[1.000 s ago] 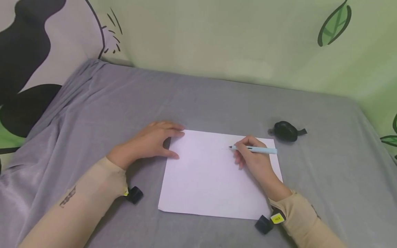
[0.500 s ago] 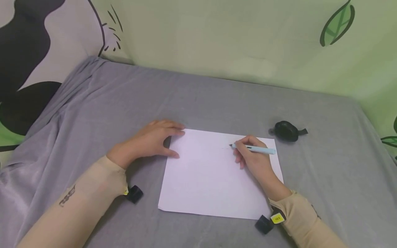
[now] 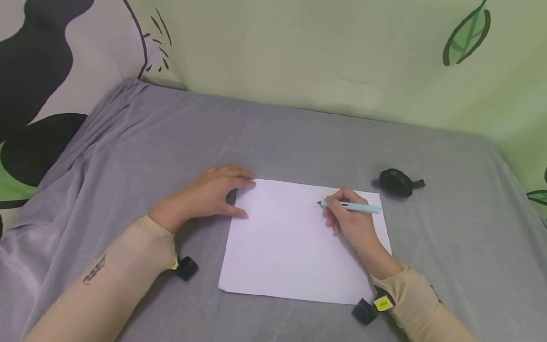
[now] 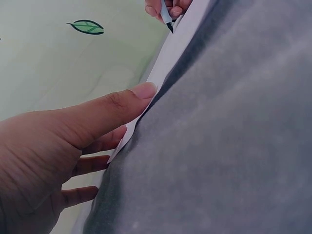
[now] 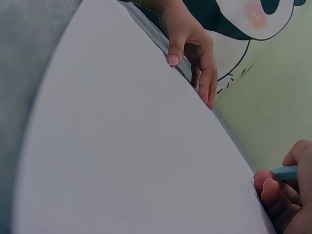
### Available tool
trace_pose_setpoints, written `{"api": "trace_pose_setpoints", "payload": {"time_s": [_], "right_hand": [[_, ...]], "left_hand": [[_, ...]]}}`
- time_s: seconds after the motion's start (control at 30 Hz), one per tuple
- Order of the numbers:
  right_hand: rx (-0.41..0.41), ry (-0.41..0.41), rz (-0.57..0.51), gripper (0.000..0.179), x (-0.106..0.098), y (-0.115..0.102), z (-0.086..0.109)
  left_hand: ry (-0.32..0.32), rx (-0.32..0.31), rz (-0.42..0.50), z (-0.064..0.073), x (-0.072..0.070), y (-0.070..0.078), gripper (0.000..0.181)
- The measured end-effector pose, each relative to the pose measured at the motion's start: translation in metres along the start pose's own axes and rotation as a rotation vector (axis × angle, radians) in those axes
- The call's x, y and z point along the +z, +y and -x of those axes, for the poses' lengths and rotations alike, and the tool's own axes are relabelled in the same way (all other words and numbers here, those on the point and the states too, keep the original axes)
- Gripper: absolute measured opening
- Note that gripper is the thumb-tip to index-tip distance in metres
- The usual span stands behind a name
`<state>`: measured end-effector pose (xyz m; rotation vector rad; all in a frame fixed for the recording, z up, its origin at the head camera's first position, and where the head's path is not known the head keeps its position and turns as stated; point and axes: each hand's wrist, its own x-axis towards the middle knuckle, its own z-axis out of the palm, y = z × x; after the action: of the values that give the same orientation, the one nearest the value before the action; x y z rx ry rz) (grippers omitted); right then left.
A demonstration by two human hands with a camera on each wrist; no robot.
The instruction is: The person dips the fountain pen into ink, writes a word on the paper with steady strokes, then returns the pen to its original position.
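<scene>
A white sheet of paper lies on the grey cloth. My right hand grips a light blue pen over the sheet's upper right part, its dark tip at or just above the paper. A faint short line shows just left of the tip. My left hand rests at the sheet's upper left edge, fingers extended and thumb spread apart. In the left wrist view, the left thumb touches the paper's edge. The right wrist view shows the pen between fingers, its tip hidden.
A black rounded object with a strap lies beyond the sheet's upper right corner. Grey cloth covers the table up to a pale green printed backdrop. Black wrist-worn blocks hang near the sheet's lower right corner.
The pen tip moves up very slightly, then back down, staying near the same spot. The left hand keeps its place on the sheet. The head view shifts a little.
</scene>
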<state>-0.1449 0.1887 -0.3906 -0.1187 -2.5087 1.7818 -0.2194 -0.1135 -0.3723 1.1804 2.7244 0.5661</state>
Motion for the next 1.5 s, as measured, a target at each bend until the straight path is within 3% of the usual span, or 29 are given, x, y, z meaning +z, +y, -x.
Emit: {"api": "trace_pose_setpoints", "payload": {"time_s": [0.2,0.47,0.73,1.07,1.5], "right_hand": [[-0.014,0.001,0.012,0.016,-0.0005,0.0004,0.0004],[-0.042,0.004,-0.092,0.018,-0.002,0.0003,0.0016],[-0.012,-0.017,-0.062,0.02,-0.0038,-0.0006,0.003],[-0.081,0.011,-0.012,0.023,-0.0029,0.0018,0.0023],[-0.06,0.019,-0.02,0.027,-0.0024,0.0016,0.0011]], "left_hand": [[0.01,0.005,0.007,0.0004,0.0002,0.0,0.07],[0.01,0.005,0.003,0.0,0.0007,-0.0003,0.07],[-0.006,-0.005,0.014,-0.0002,0.0007,0.0005,0.07],[0.019,0.002,0.012,-0.001,0.0032,-0.0025,0.071],[0.011,-0.001,0.015,-0.001,0.0033,-0.0027,0.071]]}}
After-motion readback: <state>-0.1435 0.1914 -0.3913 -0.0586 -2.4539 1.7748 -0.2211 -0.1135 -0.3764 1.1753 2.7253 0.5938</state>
